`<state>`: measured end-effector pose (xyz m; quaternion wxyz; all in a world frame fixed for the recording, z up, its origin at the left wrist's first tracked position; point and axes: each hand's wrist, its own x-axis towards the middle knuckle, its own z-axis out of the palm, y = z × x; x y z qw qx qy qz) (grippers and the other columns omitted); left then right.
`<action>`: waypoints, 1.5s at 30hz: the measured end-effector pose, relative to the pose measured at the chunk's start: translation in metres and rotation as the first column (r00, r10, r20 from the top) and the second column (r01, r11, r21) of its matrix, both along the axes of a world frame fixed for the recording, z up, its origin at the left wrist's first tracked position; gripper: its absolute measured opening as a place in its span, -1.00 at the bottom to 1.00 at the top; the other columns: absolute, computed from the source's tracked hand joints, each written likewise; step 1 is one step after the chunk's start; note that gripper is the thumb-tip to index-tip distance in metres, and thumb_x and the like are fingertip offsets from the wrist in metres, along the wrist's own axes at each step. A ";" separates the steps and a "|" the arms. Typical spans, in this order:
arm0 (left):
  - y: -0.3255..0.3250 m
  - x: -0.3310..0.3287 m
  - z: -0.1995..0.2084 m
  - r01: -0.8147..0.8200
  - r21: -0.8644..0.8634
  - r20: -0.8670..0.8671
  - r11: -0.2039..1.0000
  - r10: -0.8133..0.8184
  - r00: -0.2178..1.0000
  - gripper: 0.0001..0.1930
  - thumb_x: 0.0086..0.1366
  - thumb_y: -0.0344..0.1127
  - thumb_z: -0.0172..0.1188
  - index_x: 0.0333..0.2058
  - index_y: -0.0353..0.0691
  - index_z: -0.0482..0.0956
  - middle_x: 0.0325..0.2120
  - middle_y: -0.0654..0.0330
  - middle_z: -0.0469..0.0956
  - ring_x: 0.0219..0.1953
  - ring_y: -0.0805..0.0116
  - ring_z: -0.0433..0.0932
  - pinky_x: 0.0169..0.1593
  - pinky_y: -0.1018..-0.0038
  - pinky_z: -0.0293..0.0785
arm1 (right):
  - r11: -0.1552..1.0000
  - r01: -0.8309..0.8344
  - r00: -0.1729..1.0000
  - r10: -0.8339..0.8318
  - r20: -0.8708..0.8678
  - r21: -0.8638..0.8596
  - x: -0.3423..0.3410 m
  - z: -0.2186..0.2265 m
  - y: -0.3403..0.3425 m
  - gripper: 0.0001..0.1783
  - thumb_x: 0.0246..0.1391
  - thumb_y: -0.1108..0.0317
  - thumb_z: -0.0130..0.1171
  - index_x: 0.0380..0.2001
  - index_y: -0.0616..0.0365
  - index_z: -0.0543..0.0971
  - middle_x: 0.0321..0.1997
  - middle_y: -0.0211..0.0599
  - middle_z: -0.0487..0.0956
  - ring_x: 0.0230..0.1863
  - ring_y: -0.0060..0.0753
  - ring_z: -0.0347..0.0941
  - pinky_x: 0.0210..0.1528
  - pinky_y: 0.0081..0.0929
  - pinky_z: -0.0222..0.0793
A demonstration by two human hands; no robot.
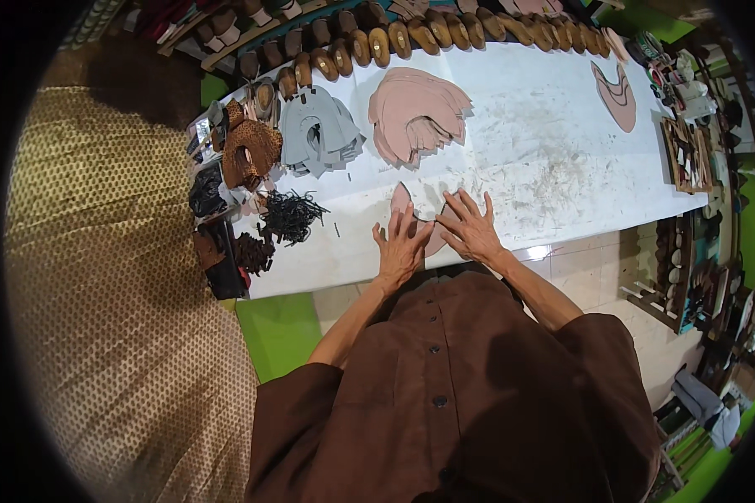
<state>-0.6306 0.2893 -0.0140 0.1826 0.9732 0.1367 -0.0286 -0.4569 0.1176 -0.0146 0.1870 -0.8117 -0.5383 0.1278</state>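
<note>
A curved pink shoe-upper piece point(401, 199) with a dark edge lies flat on the white table point(545, 151), close to its front edge. My left hand point(403, 247) rests on its left part with the fingers spread. Over its right part lies my right hand point(471, 228), fingers apart and pointing away from me. Both hands press flat and cover much of the piece. Beyond them is a stack of pink upper pieces point(415, 105), and left of that a stack of grey upper pieces point(310, 117). One more pink piece point(619, 107) lies at the far right.
Wooden shoe lasts point(380, 48) line the back edge. Leopard-print pieces point(250, 151), a heap of black strips point(294, 216) and brown strips point(253, 253) sit at the left end. A wooden tray of tools point(686, 155) stands at the right end. Patterned gold fabric point(126, 293) hangs at left.
</note>
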 end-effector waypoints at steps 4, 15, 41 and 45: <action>-0.002 0.000 -0.005 -0.025 -0.012 0.011 1.000 0.025 1.000 -0.27 0.28 -0.33 0.30 0.41 0.43 0.43 0.63 0.07 -0.08 0.62 -0.11 -0.11 0.40 -0.47 -0.18 | 0.999 0.004 1.000 -0.004 0.015 0.037 0.005 -0.001 0.008 -0.55 0.33 -0.03 0.19 0.20 -0.26 0.71 0.69 -0.32 0.16 0.70 -0.01 -0.07 0.59 0.47 -0.51; -0.009 0.006 -0.001 -0.060 -0.038 -0.005 0.998 0.060 0.998 -0.29 0.26 -0.35 0.34 0.38 0.37 0.47 0.62 0.06 -0.06 0.61 -0.10 -0.08 0.39 -0.47 -0.16 | 0.997 -0.061 0.997 0.063 -0.050 0.048 0.018 0.007 0.010 -0.66 0.28 0.13 0.28 0.10 -0.28 0.75 0.67 -0.30 0.19 0.69 0.04 -0.06 0.62 0.45 -0.47; 0.000 0.008 0.001 0.008 0.031 0.035 0.999 -0.009 0.999 -0.30 0.23 -0.31 0.39 0.34 0.42 0.51 0.62 0.04 -0.10 0.60 -0.15 -0.11 0.38 -0.52 -0.15 | 0.998 -0.043 0.998 0.042 0.040 0.034 0.008 0.006 0.008 -0.68 0.34 0.07 0.23 0.10 -0.34 0.76 0.71 -0.43 0.12 0.69 -0.05 -0.05 0.61 0.44 -0.39; 0.002 0.006 0.005 -0.023 -0.011 0.066 1.000 0.024 0.998 -0.30 0.24 -0.26 0.40 0.36 0.42 0.49 0.62 0.03 -0.07 0.60 -0.14 -0.10 0.38 -0.50 -0.16 | 0.963 0.184 0.983 -0.182 -0.031 0.197 0.003 0.002 0.001 -0.68 0.28 0.04 0.33 0.03 -0.21 0.77 0.67 -0.32 0.18 0.66 -0.03 0.01 0.59 0.43 -0.35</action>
